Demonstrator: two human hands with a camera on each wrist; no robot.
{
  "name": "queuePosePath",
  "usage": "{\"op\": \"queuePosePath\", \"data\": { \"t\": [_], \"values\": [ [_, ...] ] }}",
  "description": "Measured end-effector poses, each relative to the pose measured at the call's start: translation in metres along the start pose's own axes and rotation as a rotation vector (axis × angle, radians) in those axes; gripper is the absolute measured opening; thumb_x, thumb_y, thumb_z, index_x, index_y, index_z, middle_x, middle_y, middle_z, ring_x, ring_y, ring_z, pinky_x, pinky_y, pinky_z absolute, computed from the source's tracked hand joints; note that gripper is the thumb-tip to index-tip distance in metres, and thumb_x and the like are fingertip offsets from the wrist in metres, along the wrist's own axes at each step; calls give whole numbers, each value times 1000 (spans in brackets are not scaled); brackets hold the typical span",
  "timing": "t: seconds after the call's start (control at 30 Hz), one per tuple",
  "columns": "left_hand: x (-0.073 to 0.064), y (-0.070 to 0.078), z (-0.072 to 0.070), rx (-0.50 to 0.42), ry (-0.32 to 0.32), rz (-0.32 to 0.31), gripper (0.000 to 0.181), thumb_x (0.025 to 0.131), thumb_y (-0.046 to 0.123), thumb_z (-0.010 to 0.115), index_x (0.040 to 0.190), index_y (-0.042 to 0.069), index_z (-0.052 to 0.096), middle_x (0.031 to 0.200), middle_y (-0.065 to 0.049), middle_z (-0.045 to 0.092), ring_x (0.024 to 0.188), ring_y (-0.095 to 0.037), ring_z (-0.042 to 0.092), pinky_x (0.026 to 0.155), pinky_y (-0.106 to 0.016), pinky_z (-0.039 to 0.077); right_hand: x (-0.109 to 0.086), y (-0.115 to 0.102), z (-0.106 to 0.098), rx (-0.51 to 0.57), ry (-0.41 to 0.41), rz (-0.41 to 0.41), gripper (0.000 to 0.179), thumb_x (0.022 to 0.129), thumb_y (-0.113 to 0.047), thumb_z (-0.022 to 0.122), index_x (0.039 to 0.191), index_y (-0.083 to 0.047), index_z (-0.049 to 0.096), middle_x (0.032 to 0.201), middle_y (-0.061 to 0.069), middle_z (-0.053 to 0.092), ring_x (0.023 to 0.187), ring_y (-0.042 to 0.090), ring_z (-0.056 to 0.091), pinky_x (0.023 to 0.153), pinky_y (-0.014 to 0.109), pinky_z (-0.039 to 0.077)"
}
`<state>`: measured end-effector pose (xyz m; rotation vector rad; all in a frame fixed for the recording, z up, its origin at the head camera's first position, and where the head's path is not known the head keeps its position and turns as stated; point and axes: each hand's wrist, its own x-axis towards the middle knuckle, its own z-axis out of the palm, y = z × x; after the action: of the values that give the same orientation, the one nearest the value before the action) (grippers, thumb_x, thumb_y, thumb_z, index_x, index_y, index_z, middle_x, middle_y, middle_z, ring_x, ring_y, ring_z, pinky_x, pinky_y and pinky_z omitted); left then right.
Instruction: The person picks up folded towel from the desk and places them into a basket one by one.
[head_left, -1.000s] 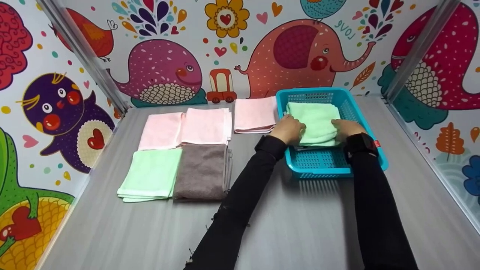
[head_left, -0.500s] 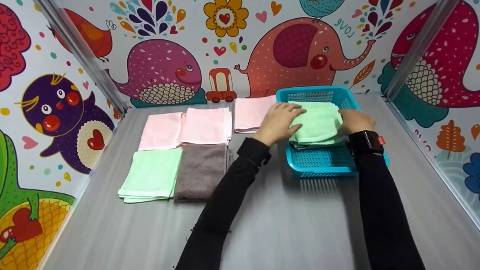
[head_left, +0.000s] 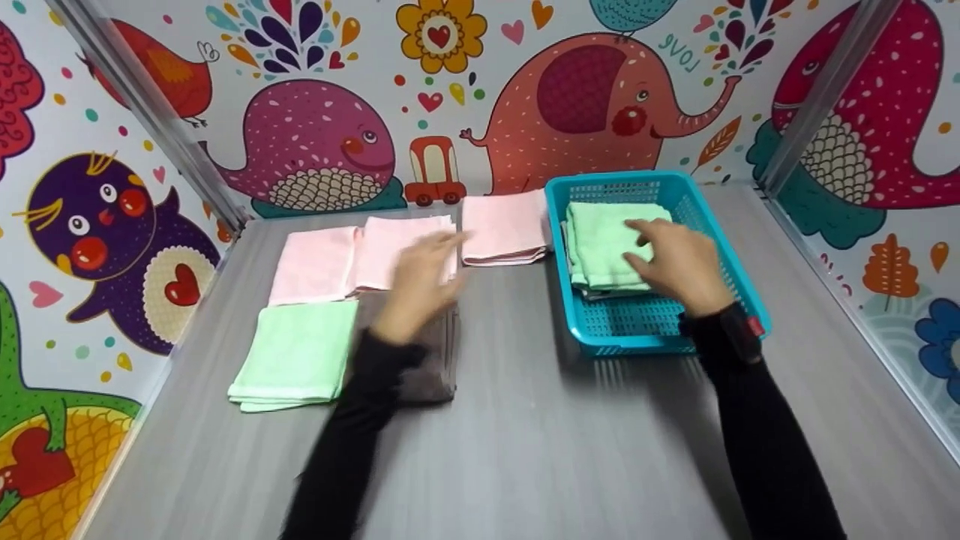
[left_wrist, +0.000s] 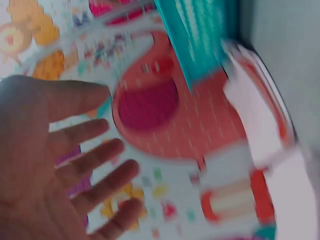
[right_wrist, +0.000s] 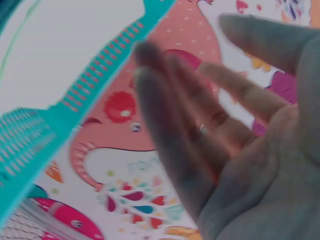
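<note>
A folded light green towel [head_left: 604, 247] lies on other folded cloth inside the turquoise plastic basket [head_left: 645, 343]. Over the basket is my right hand [head_left: 684, 266], its fingers bent a little and nothing in them; in the right wrist view the fingers [right_wrist: 170, 140] are extended. My left hand [head_left: 416, 292], blurred, passes above the pink towel [head_left: 379, 244] and the grey-brown towel [head_left: 435, 375], partly hiding both. Its fingers [left_wrist: 95, 152] are spread and hold nothing in the left wrist view.
Left of the basket, close against it, lies a folded pink towel [head_left: 504, 229]. Another pink towel [head_left: 315, 262] and a green towel [head_left: 296, 352] lie at the left on the grey table [head_left: 540, 450]. Cartoon-printed walls [head_left: 487, 82] enclose the back and sides.
Both hands have released the green towel in the basket. My left hand has moved left, out over the towels on the table; my right hand has lifted off and shifted slightly left.
</note>
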<state>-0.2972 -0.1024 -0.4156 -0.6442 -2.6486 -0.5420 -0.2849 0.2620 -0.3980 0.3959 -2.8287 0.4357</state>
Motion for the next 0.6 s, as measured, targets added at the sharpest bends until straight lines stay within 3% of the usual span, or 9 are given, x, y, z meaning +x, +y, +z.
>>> {"op": "queuePosePath", "data": {
  "t": [0.13,0.23,0.33,0.43,0.6],
  "values": [
    [-43,-42,-15,69,-43,-154,56,94,22,75,145,7,58,136,-20,64,121,-41,62,103,-56,50,-8,-20,-3,12,-6,-88,50,100,-30,70,146,-14,60,116,14,73,79,25,64,68,36,46],
    [-73,-62,-22,106,-147,-281,59,95,25,74,146,4,56,137,-23,63,116,-45,63,95,-59,52,-13,-33,-6,17,-30,-113,51,97,-32,74,144,-15,63,110,11,75,73,21,64,66,35,49],
    [-94,-71,-27,126,-277,-389,61,96,28,72,148,0,53,141,-28,58,115,-49,62,94,-61,52,-22,-42,-4,36,-76,-119,54,94,-33,77,144,-16,63,106,9,76,71,21,64,64,36,52],
    [-104,-74,-29,130,-371,-438,66,97,32,71,148,-3,50,141,-33,56,117,-51,61,96,-62,50,-33,-50,7,59,-148,-141,59,93,-38,77,146,-17,60,107,8,76,82,22,68,70,40,57],
    [-107,-80,-25,93,-446,-450,73,95,37,73,151,-2,46,134,-36,59,114,-53,61,96,-63,50,-45,-56,29,41,-262,-210,70,89,-47,78,149,-17,57,107,7,75,87,19,69,70,38,56]
  ]
}}
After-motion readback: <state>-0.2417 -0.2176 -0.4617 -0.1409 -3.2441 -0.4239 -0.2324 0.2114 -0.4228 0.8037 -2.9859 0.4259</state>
